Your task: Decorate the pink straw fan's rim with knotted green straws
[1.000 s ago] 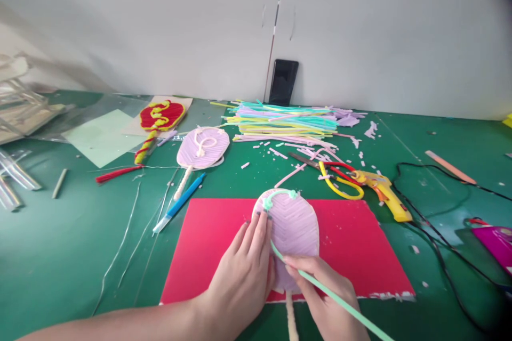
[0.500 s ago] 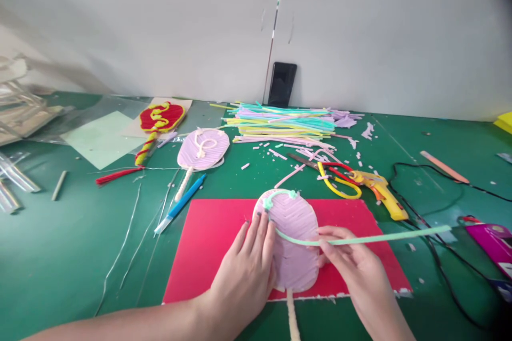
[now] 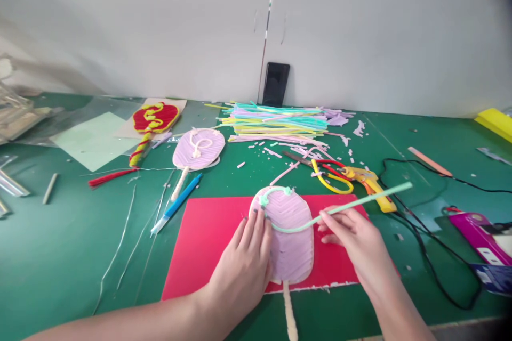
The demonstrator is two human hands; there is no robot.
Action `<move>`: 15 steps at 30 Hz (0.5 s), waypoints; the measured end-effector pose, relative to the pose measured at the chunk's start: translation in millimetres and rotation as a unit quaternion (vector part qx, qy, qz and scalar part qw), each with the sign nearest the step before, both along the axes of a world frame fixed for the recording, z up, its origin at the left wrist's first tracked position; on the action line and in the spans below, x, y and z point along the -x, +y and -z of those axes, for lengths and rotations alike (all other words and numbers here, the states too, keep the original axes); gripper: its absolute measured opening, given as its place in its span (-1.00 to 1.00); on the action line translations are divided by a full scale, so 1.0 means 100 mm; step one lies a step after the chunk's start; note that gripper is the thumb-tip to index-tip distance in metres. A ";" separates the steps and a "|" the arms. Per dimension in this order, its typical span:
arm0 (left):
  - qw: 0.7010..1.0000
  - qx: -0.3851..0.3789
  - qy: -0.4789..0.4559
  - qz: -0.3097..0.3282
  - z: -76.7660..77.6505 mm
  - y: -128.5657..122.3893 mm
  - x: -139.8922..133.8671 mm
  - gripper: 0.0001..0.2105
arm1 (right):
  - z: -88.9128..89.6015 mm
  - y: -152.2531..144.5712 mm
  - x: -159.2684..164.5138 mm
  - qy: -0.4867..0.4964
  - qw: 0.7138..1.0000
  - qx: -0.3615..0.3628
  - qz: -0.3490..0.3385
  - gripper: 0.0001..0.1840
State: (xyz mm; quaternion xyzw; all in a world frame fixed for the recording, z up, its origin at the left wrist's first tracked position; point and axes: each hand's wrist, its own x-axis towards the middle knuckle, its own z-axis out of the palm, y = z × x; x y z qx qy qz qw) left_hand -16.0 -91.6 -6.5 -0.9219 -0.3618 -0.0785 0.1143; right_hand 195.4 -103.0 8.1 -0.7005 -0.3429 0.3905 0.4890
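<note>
Near the middle of the surface (image 3: 132, 287), a purple fan (image 3: 294, 256) lies on a red card (image 3: 212, 240). The left hand (image 3: 244, 272) rests flat over its left edge, fingers straight; the right hand (image 3: 354, 234) pinches a green strip (image 3: 364, 200) that bows across the fan. Shaping this curve seems the step in hand; the next move calls for firm left fingers and gentle right-hand guiding.
</note>
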 end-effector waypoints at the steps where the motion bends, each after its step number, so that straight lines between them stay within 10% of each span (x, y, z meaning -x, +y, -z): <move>1: 1.000 -0.001 -0.001 0.001 0.00 0.00 0.00 -0.57 | -0.02 0.04 0.01 -0.041 0.999 -0.001 -0.020 -0.62; 8: 1.000 0.007 0.000 -0.001 0.05 0.00 0.01 -0.57 | -0.06 0.29 0.17 -0.386 0.909 -0.113 -0.112 -0.82; 15: 1.000 0.018 0.005 0.000 0.02 0.00 0.01 -0.58 | -0.03 0.37 0.36 -0.460 0.853 -0.145 -0.200 -0.69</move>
